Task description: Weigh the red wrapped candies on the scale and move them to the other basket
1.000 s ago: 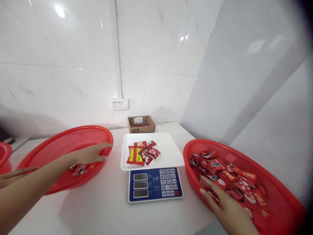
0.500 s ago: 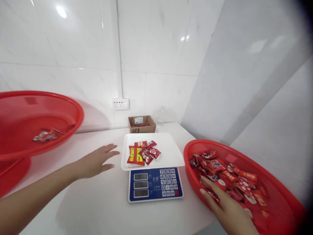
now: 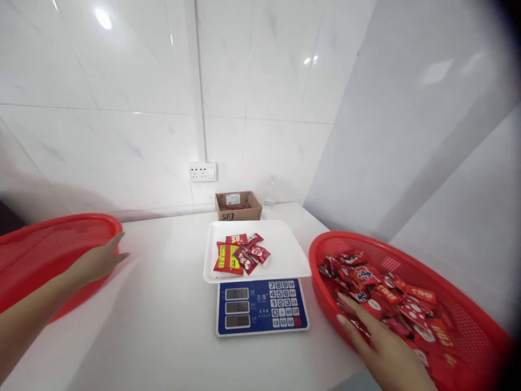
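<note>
Head view, left hand: open, empty, across left basket rim.
Right hand: half open, gripping nothing visible, at right basket edge.
Packets: heaped in right basket; more on tray.
Scale: between baskets.
Box: behind scale.

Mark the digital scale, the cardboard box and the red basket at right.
Digital scale (image 3: pixel 262 306): head view, blue panel.
Cardboard box (image 3: pixel 245 215): head view, front wall.
Red basket at right (image 3: pixel 392 264): head view, inner mesh wall.
</note>
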The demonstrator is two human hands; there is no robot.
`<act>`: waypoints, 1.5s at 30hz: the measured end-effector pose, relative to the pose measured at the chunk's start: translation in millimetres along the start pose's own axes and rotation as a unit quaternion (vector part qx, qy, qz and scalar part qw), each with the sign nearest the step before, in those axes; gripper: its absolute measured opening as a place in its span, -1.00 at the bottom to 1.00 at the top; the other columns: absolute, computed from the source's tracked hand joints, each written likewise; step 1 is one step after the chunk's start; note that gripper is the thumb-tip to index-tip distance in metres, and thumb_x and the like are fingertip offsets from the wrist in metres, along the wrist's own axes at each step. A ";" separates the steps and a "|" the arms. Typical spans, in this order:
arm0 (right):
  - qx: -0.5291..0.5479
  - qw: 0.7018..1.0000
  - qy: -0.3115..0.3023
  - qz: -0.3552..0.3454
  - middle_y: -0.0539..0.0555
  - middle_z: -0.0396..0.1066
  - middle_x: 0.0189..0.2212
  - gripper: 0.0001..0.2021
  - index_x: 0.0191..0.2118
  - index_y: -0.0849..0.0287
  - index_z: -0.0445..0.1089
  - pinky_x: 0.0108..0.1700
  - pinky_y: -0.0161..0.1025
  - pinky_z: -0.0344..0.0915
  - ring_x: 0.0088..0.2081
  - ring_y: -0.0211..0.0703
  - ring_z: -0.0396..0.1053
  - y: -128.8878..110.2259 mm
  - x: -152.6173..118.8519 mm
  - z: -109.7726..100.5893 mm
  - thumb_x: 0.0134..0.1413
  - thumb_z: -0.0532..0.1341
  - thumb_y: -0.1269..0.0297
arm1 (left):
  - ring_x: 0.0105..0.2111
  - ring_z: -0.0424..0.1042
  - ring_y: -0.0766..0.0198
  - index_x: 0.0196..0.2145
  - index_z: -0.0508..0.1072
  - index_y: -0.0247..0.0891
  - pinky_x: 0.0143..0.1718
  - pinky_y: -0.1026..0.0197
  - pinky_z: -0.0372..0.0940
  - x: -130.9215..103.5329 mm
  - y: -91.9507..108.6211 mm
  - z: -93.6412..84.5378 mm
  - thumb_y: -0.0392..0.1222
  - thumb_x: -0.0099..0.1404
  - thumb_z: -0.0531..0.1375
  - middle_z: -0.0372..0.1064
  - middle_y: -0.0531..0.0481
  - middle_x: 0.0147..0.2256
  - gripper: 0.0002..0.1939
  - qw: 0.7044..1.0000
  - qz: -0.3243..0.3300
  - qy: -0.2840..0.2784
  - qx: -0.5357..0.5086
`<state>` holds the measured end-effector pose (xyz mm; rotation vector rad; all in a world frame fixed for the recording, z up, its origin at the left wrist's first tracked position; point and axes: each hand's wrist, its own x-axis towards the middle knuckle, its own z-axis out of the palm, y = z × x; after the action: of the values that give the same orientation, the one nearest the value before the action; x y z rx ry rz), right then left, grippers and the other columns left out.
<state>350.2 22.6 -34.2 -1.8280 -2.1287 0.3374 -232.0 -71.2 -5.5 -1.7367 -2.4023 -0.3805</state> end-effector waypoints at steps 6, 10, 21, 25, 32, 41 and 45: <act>-0.011 1.000 -0.004 0.012 -0.03 0.37 0.02 -0.53 0.08 -0.09 0.27 -0.18 -0.17 0.37 -0.04 -0.02 0.38 -6.2 -2.1 -4.2 0.10 -0.06 -0.05 | -0.21 0.43 -0.10 0.22 0.02 -0.17 -0.22 -0.03 0.27 9.4 75.1 -3.9 0.08 0.25 -0.08 0.44 -0.17 -0.14 -0.38 0.995 -0.010 -0.099 -0.015; -0.018 1.000 -0.008 0.012 -0.01 0.36 0.02 -0.51 0.08 -0.06 0.27 -0.18 -0.14 0.38 -0.05 0.00 0.40 -4.0 -1.5 -2.1 0.09 -0.06 -0.06 | -0.05 0.34 -0.15 0.25 -0.07 -0.14 -0.16 -0.05 0.25 19.7 123.1 -6.5 0.12 0.28 -0.12 0.28 -0.24 0.06 -0.36 0.983 0.014 -0.177 -0.054; -0.022 1.000 -0.006 0.007 -0.03 0.35 0.03 -0.53 0.08 -0.07 0.27 -0.17 -0.15 0.38 -0.02 -0.02 0.37 -5.0 -1.7 -3.5 0.09 -0.05 -0.06 | -0.10 0.39 -0.12 0.27 -0.18 -0.28 -0.21 -0.02 0.29 29.3 165.6 -1.4 0.16 0.30 -0.17 0.33 -0.35 -0.01 -0.29 0.972 0.024 -0.225 -0.056; -0.032 0.999 -0.009 0.015 -0.02 0.39 -0.01 -0.53 0.07 -0.07 0.28 -0.17 -0.12 0.38 -0.06 0.01 0.40 -11.3 -2.8 -7.6 0.10 -0.05 -0.04 | 0.19 -0.02 -0.23 0.27 -0.19 -0.32 -0.01 -0.20 0.11 32.6 182.6 3.2 0.16 0.29 -0.15 -0.11 -0.42 0.23 -0.27 0.980 0.042 -0.189 -0.045; -0.043 0.999 0.011 0.008 -0.03 0.43 -0.05 -0.56 0.04 -0.09 0.32 -0.22 -0.14 0.40 -0.10 0.00 0.43 -15.1 -2.7 -10.2 0.08 -0.02 -0.04 | 0.28 -0.35 0.03 0.26 -0.12 -0.09 0.20 -0.08 -0.22 33.4 247.4 21.6 0.32 0.21 -0.11 -0.28 -0.14 0.30 -0.23 0.952 0.224 -0.188 -0.088; -0.025 1.000 0.004 0.017 -0.04 0.38 0.00 -0.54 0.08 -0.09 0.27 -0.17 -0.12 0.37 -0.06 -0.01 0.40 -10.7 -4.3 -5.2 0.12 -0.07 -0.05 | 0.08 0.12 -0.23 0.20 0.06 -0.14 -0.02 -0.24 0.03 55.5 281.8 42.0 0.40 0.07 -0.01 0.16 -0.32 0.08 -0.14 0.955 0.240 -0.151 -0.085; -0.026 0.999 0.017 0.007 -0.05 0.39 -0.01 -0.56 0.06 -0.11 0.29 -0.18 -0.13 0.38 -0.07 -0.01 0.41 -11.3 -4.0 -5.2 0.12 -0.05 -0.03 | -0.02 0.23 -0.14 0.11 0.19 -0.14 -0.06 -0.13 0.11 57.3 281.2 39.3 0.29 0.11 0.05 0.28 -0.22 -0.04 -0.30 0.957 0.240 -0.133 -0.098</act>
<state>342.4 16.7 -25.5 -1.8646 -2.1212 0.2532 17.4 75.7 4.6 -2.5190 -2.0424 -0.3426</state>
